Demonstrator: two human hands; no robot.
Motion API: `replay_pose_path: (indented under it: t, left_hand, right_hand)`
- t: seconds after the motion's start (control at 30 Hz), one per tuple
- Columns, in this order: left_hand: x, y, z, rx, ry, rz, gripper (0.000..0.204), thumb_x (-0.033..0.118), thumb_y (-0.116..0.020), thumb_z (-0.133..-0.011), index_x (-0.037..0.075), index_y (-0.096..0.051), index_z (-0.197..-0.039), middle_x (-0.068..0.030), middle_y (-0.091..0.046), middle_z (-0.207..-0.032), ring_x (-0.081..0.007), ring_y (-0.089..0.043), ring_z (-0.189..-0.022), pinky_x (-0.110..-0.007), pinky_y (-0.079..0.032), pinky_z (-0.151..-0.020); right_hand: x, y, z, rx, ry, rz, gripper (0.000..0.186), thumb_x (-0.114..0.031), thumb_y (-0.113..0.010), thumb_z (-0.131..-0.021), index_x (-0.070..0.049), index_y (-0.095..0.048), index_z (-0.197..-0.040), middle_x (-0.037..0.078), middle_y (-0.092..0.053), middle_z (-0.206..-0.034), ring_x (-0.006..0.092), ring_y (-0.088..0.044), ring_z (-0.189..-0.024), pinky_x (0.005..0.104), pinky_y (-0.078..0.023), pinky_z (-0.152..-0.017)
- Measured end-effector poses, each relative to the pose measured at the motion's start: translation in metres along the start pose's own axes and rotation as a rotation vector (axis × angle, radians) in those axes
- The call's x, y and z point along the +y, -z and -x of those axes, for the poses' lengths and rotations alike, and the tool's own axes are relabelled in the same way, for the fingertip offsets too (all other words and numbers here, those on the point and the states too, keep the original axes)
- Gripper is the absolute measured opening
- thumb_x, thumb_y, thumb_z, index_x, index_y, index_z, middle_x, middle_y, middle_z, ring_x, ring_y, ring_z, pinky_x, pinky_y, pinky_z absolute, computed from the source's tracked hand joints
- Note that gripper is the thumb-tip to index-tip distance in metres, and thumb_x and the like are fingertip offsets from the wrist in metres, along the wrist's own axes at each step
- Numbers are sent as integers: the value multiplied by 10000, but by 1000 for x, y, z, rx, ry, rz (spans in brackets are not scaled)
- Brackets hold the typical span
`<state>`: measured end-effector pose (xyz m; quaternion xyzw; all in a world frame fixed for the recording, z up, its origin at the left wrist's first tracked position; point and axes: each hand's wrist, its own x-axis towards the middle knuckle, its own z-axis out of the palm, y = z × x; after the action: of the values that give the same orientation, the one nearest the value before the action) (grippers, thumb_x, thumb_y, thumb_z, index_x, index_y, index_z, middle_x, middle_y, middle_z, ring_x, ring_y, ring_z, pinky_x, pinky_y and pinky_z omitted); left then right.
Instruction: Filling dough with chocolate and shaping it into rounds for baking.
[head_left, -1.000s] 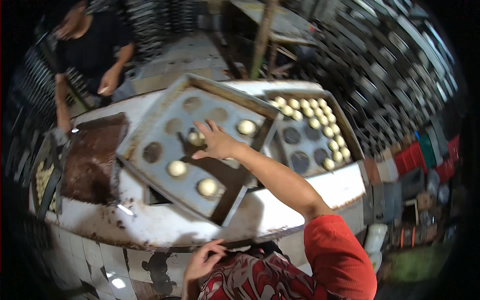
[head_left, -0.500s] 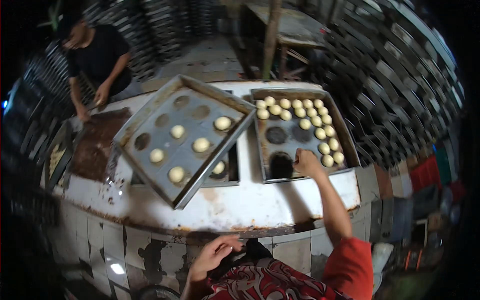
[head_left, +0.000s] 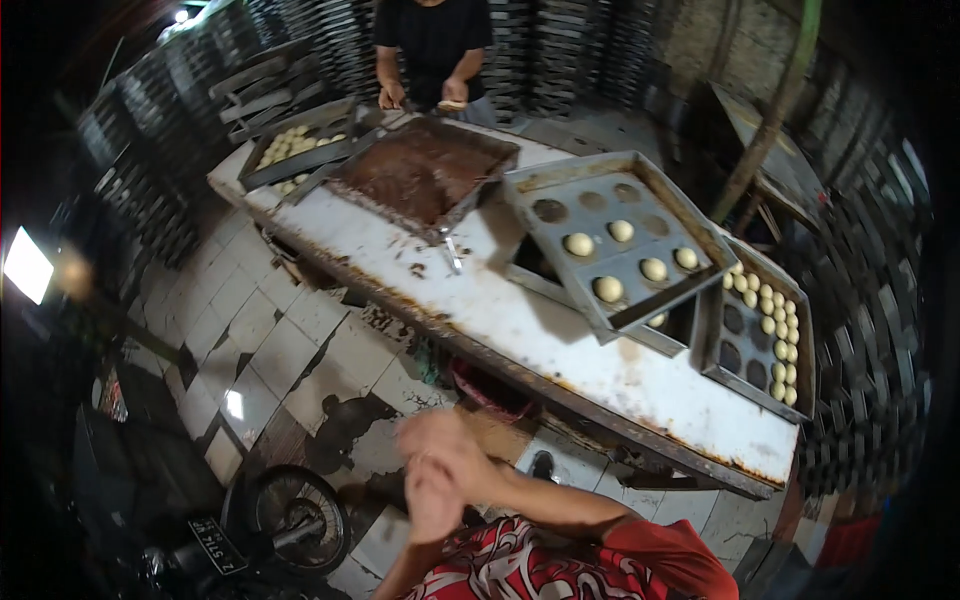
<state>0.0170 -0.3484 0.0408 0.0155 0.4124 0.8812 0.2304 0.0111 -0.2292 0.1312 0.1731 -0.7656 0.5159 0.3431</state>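
My right hand [head_left: 452, 448] and my left hand [head_left: 434, 502] meet in front of my body, one against the other, away from the table. Motion smears the right hand, and the fingers overlap, so whether anything lies between them is hidden. On the white table, a metal tray [head_left: 602, 208] with several pale dough balls [head_left: 607, 289] rests tilted across another tray [head_left: 668, 334]. To its right, a further tray [head_left: 712, 350] holds many dough balls [head_left: 779, 328], mostly along its far and right sides. Dark round marks show on the tray bottoms.
A person [head_left: 432, 50] stands across the table [head_left: 560, 345], a pale piece in one hand, by a tray of brown filling [head_left: 430, 165]. Another dough-ball tray [head_left: 300, 160] sits at the far left. A motorcycle wheel [head_left: 300, 525] is at lower left; stacked trays [head_left: 870, 330] line the walls.
My view has swung left. My right hand has left the right-hand tray and come back to my left hand. The other person now holds a pale piece.
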Motion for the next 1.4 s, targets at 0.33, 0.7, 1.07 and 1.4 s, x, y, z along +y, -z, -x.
replay_pose_path:
  t: [0.33,0.7,1.07,1.4]
  left_hand:
    - [26,-23,-144,-8,239,394,314,116,-467,-919,-36,-476,-1193,-142,-558,-1189,-249,-537,-1110,-392,-405,-992]
    - [14,-71,-298,-97,296,-284,311,-9,-507,-849,-50,-505,-1157,-97,-575,-1105,-186,-566,-986,-305,-466,-827]
    - [106,-45,-390,-67,245,93,272,-22,-513,-813,-58,-526,-1082,-166,-577,-1112,-281,-588,-1019,-438,-473,-912]
    - [108,-54,-427,-198,619,293,411,112,-466,-828,-87,-449,-1188,-230,-534,-1182,-324,-512,-1126,-488,-396,-1005]
  right_hand:
    - [307,24,-109,576,-542,682,342,-118,-578,-795,74,-468,-1055,269,-494,-1035,430,-457,-974,471,-368,-857]
    - [291,49,-179,150,-567,764,105,-42,-490,-812,-47,-570,-879,192,-573,-926,384,-594,-837,453,-492,-674]
    - [339,69,-287,-1291,-380,1385,147,-140,-571,-712,-55,-690,-696,127,-661,-685,281,-657,-651,413,-512,-533]
    - [244,108,-259,-342,-516,626,137,-155,-542,-882,-43,-591,-943,163,-581,-868,318,-576,-810,369,-466,-678]
